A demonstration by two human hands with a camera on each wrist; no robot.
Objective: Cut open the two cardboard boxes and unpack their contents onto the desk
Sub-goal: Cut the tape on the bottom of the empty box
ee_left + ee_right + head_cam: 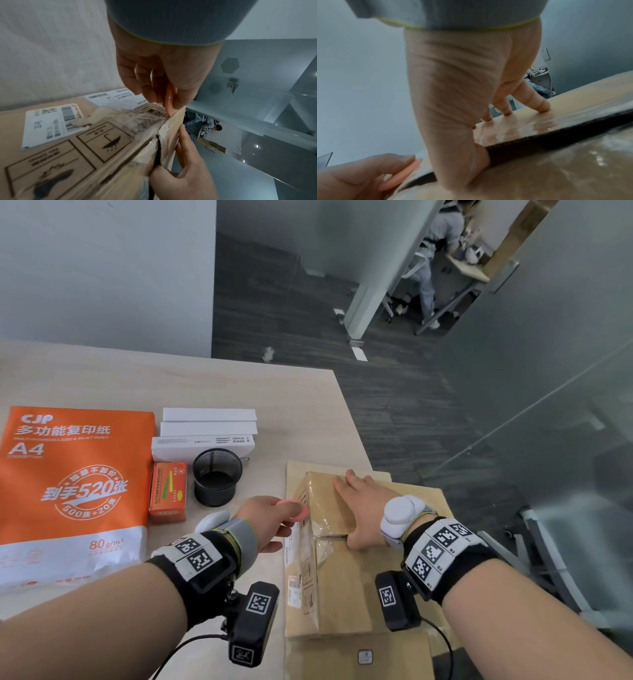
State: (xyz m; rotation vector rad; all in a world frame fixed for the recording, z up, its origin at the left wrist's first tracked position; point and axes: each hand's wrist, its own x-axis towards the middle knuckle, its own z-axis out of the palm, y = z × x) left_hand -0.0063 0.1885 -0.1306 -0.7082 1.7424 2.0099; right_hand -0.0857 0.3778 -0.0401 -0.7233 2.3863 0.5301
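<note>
left hand (270, 520) pinches a pink cutter (294, 510) at the box (342, 577) edge; right hand (363, 508) lies flat on its far flap, thumb in the slit seam. paper (75, 484) and cup (217, 477) sit left of the box; this box looks still unpacked.

paper ream (73, 484) left, pen cup (216, 476) middle, cardboard box (337, 577) right

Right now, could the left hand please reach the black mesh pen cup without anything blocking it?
Probably yes: the left hand is beside the pen cup with bare desk between, but it holds a pink cutter, so its fingers aren't free to grip.
</note>
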